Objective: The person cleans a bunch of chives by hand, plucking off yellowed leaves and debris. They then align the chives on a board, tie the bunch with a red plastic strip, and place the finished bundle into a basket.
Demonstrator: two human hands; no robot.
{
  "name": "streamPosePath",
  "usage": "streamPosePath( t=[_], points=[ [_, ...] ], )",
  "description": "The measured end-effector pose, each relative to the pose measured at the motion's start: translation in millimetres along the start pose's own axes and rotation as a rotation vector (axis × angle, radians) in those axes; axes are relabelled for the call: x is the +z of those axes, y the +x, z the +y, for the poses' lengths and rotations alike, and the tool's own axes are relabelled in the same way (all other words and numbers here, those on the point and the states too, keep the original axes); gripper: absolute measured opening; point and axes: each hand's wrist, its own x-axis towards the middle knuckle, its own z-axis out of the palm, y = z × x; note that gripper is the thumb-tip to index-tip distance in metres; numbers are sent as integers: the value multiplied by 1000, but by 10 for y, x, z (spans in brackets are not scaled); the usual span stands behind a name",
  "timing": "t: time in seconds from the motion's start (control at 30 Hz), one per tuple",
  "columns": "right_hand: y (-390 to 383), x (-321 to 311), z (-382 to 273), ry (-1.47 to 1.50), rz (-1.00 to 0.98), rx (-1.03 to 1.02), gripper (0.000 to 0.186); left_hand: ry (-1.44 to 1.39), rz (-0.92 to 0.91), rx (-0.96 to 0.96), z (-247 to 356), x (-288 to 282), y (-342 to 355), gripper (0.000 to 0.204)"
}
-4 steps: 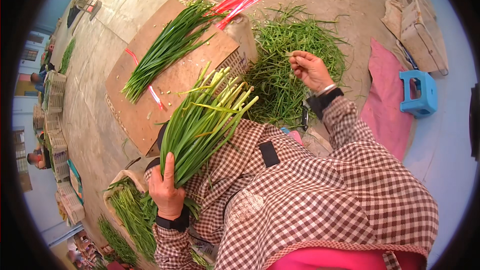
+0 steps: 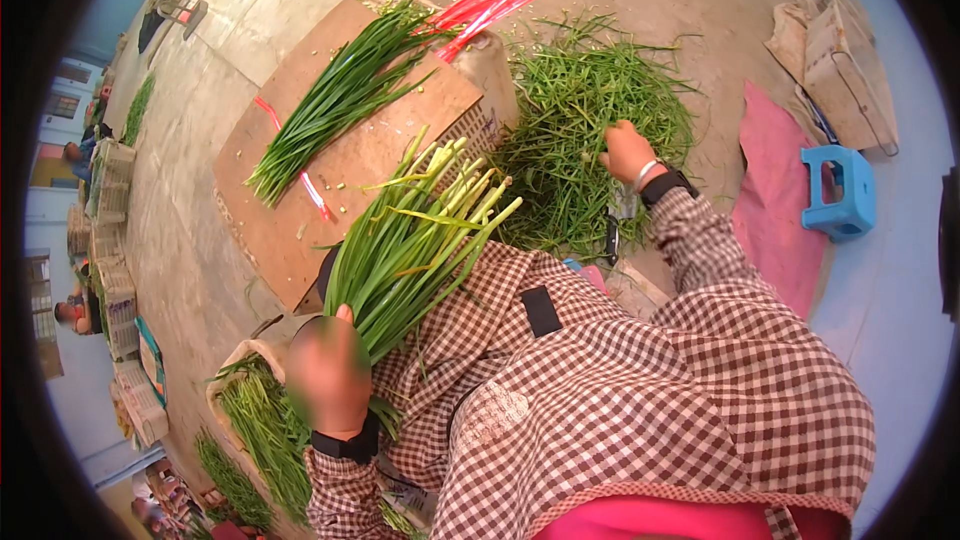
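Note:
My left hand [image 2: 335,375] is closed round the leafy end of a bunch of garlic chives [image 2: 405,250], thumb laid along the leaves. The pale stalk ends point up and to the right, and a few leaves are yellow. A blur covers part of this hand. Over a loose heap of green leaves and trimmings [image 2: 590,90] hangs my right hand [image 2: 628,152], its fingers curled downward and partly hidden; whatever is in them does not show. A tidier bunch of chives [image 2: 345,95] lies on a brown board [image 2: 400,125], across a red tie strip [image 2: 314,197].
The board rests on a pale plastic crate [image 2: 490,65], with red strips [image 2: 500,5] at its far corner. A black-handled knife [image 2: 612,240] lies near my right wrist. Right are a pink cloth [image 2: 765,210] and blue stool [image 2: 838,190]. A basket of greens [image 2: 262,420] stands lower left.
My right hand has dropped slightly and turned its fingers down toward the heap, from a raised pinch. My left hand and its bunch have hardly moved.

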Motion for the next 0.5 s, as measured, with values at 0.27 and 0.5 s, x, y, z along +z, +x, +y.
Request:
streamPosePath(
  t=[0.27, 0.5],
  points=[
    [-614, -1153, -1389, 870, 409, -781, 23, 20, -9, -5, -36, -2, -36, 88],
    [-475, -981, -1512, 895, 44, -636, 27, 28, -3, -8, -30, -8, -24, 90]
  ],
)
